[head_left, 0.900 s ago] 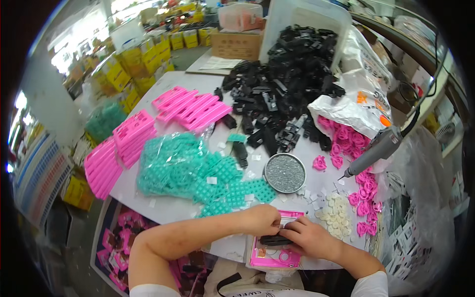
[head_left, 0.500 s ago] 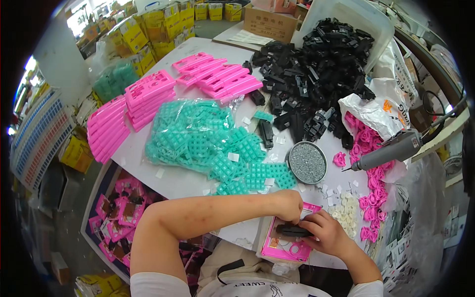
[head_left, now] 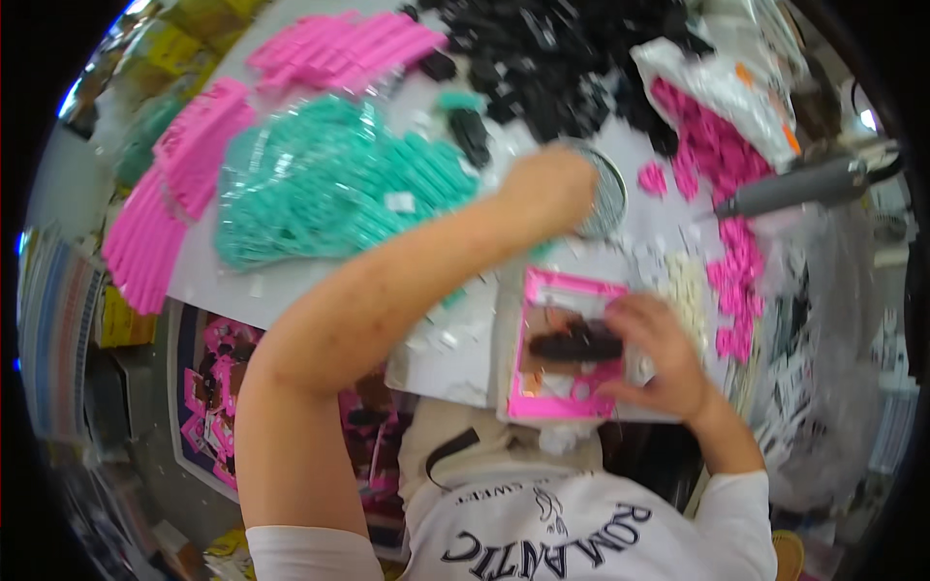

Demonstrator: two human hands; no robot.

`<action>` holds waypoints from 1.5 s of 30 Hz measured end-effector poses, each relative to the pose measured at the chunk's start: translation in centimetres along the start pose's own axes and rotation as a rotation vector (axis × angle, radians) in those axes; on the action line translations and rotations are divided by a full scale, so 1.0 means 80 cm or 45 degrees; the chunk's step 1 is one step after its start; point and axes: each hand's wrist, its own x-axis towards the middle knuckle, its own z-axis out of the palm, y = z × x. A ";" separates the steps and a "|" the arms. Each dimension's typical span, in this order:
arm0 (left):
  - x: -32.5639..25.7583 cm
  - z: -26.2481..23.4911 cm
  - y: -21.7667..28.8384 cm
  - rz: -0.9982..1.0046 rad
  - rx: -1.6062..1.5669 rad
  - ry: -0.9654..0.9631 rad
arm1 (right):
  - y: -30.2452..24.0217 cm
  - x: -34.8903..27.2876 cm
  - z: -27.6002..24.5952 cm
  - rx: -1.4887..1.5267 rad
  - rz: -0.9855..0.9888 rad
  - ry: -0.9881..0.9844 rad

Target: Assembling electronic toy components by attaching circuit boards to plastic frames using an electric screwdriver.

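Observation:
My left hand (head_left: 550, 192) is over the left side of a round tin (head_left: 618, 198) of small grey metal bits; its fingers curl downward, and blur hides what they hold, if anything. In front of me lies a pink plastic frame (head_left: 542, 406) on a pale block. Within the frame sits a black oblong plastic part (head_left: 573, 344), with something brown behind it. My right hand (head_left: 664, 358) is at the frame's right edge. Its thumb and fingers are spread apart on either side of the black part's right end.
A clear bag of teal plastic pieces (head_left: 291, 184) and stacked pink panels (head_left: 145, 237) lie left. Black parts (head_left: 542, 58) are heaped at the back. Right are a grey electric screwdriver (head_left: 799, 194), pink pieces (head_left: 736, 281) and small cream pieces (head_left: 686, 286). A bin of pink pieces (head_left: 218, 387) stands lower left.
My left hand has left the black part and moved up to the tin. My right hand's thumb and fingers have spread wider beside the part. The whole view has shifted.

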 end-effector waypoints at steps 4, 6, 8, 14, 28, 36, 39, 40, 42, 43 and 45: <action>0.017 0.027 -0.023 0.309 0.439 -0.009 | 0.079 -0.064 -0.111 -0.066 0.032 1.525; 0.030 0.045 -0.026 0.379 0.519 -0.087 | 0.124 -0.052 -0.145 0.251 -0.093 1.834; 0.032 0.051 -0.019 0.374 0.472 -0.050 | 0.148 -0.029 -0.145 0.777 -0.103 1.518; 0.034 0.055 -0.026 0.384 0.697 -0.125 | 0.154 0.015 -0.137 1.169 0.150 0.683; -0.156 -0.023 0.073 0.283 -0.313 0.324 | 0.040 0.033 -0.031 1.646 -0.295 0.401; -0.189 -0.003 0.079 -0.011 -0.631 0.278 | 0.007 0.056 -0.023 1.616 -0.501 0.211; -0.188 -0.002 0.078 -0.001 -0.651 0.273 | -0.008 0.059 -0.016 1.585 -0.408 0.333; -0.189 -0.002 0.078 -0.007 -0.652 0.269 | -0.011 0.060 -0.013 1.578 -0.383 0.366; -0.189 0.000 0.077 0.013 -0.639 0.286 | -0.012 0.062 -0.009 1.575 -0.365 0.364; -0.187 0.003 0.075 0.037 -0.623 0.307 | -0.012 0.062 -0.008 1.574 -0.354 0.358; -0.187 0.005 0.075 0.084 -0.541 0.347 | -0.014 0.060 -0.008 1.576 -0.329 0.337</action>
